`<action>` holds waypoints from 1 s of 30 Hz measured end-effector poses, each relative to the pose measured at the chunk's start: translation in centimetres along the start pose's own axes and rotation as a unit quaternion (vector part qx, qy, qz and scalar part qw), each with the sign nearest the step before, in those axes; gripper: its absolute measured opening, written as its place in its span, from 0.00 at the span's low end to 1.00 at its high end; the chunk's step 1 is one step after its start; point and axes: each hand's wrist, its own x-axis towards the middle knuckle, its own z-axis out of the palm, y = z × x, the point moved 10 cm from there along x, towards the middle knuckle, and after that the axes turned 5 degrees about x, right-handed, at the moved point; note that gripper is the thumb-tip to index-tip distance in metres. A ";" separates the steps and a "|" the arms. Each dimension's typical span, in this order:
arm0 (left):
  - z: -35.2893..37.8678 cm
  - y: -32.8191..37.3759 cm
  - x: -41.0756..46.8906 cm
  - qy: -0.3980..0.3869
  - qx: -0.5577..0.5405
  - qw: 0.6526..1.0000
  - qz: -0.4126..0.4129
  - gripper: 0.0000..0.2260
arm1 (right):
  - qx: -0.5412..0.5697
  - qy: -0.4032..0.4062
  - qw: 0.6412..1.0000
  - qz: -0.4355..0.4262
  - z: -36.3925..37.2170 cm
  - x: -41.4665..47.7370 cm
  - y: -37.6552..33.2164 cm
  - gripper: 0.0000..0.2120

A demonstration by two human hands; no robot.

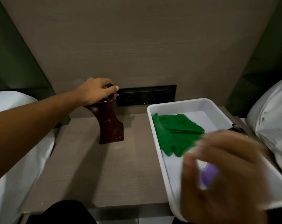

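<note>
A dark red curved vase-like object stands on the wooden bedside table. My left hand grips its top, fingers curled over it, with a bit of purple showing under the fingers. My right hand is blurred in the near right, above the white tray, and holds a small purple object between thumb and fingers. A folded green cloth lies in the tray.
A black socket panel sits on the wood wall panel behind the table. White bedding lies at the left and a white pillow at the right. A dark object lies past the tray's right rim.
</note>
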 end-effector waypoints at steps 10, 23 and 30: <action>5.0 0.3 1.7 -0.022 -0.013 1.000 0.000 0.26 | -0.297 -0.445 0.720 0.442 11.2 -11.9 26.1 0.30; 8.6 1.6 1.1 -0.046 -0.010 0.999 -0.004 0.25 | -0.169 -0.138 0.812 0.541 6.4 -12.8 25.9 0.12; 5.2 0.9 1.4 0.001 -0.005 1.000 -0.014 0.36 | -0.036 0.017 0.981 0.189 11.9 -4.4 9.7 0.12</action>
